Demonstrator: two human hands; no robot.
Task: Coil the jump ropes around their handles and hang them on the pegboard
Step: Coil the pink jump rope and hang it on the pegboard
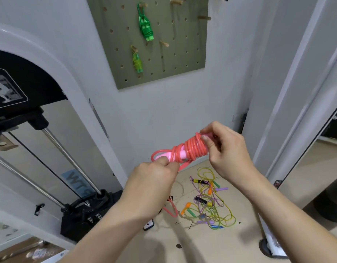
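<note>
Below the pegboard (183, 54), the light, springy pink jump rope (192, 149) sits mid-air, left hand (154, 177) pinching its loose loop, right hand (226, 149) pinching the coiled handle end, likely to unwind unless gripped across the coils.

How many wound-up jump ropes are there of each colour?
Green jump rope, hanging on the pegboard: 1
Yellow-green jump rope, hanging on the pegboard: 1
Pink jump rope, held by the left hand and right hand: 1
Total: 3
The tangled pile of ropes on the floor is too knotted to count.
</note>
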